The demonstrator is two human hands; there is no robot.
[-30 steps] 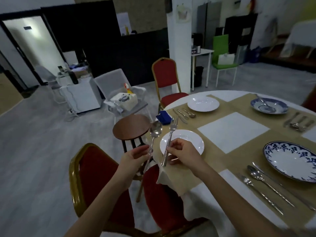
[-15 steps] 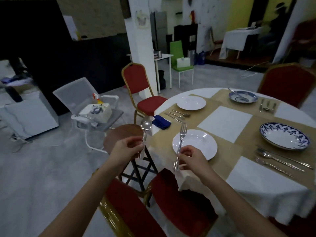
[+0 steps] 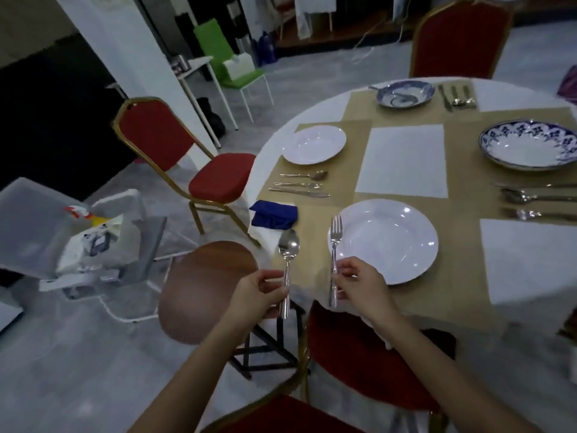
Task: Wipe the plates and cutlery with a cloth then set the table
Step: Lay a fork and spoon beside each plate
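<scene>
My left hand (image 3: 259,290) grips a silver spoon (image 3: 288,254) by its handle, bowl pointing up, over the table's near left edge. My right hand (image 3: 359,284) pinches a fork (image 3: 334,251) by its handle, tines up, just left of a white plate (image 3: 387,240) on the tan placemat (image 3: 462,270). A folded blue cloth (image 3: 273,215) lies on the table edge beyond the spoon. Another white plate (image 3: 313,144) sits farther back with a spoon, fork and knife (image 3: 301,184) laid beside it.
Two blue-patterned plates (image 3: 527,144) (image 3: 405,93) with cutlery (image 3: 534,198) stand at the right and far side. Red chairs (image 3: 175,151) (image 3: 368,364) ring the round table. A brown round stool (image 3: 203,289) stands under my left hand, and a white pillar (image 3: 131,51) stands behind it.
The view has swung right and down over the table. Both hands keep their cutlery upright; the fork has come closer to the near plate's left rim.
</scene>
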